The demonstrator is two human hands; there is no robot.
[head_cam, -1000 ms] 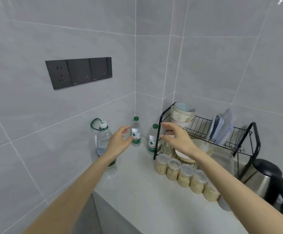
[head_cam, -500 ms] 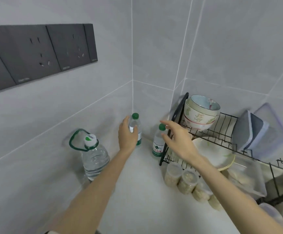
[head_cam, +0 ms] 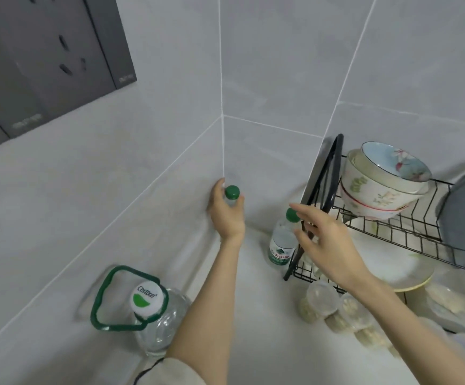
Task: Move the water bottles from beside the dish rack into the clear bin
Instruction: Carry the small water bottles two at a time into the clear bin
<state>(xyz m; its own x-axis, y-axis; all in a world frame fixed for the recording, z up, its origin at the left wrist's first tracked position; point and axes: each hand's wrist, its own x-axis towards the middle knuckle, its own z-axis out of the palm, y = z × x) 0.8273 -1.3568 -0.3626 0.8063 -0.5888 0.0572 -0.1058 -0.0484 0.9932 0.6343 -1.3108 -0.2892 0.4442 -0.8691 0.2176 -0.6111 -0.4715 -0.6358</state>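
Tiles and the dark socket panel (head_cam: pixel 45 65) fill far more of the view than a second ago, because the head has leaned into the counter (head_cam: pixel 253 329) corner; the kettle seen then at the right edge is gone from sight. The rack (head_cam: pixel 334 173), with its stacked bowls (head_cam: pixel 384 184) and plate (head_cam: pixel 392 262), has come close on the right, and the jug (head_cam: pixel 153 315) now sits low beside the left forearm. A second ago the left hand (head_cam: pixel 227 215) was open and short of the bottles; now it is wrapped round the corner bottle (head_cam: pixel 231 192), fingers and thumb curled just under the green cap, the body hidden behind the palm. That bottle stands right in the wall corner, not yet lifted as far as I can judge. The right hand (head_cam: pixel 328 245) has closed in too: its fingers are spread and straight, holding nothing, the forefinger lying across the cap of the second bottle (head_cam: pixel 282 243), which stands against the rack's black end frame. Whether it touches the cap I cannot tell. So one bottle looks secured and the other about to be taken, with both carries still to do. I cannot pick out the clear bin. As for writing, the jug's white cap reads "Cestbon" over a green leaf. The second bottle's green label bears a white peak mark and characters too blurred to read. Small pale marks on the panel's lower edges are illegible.
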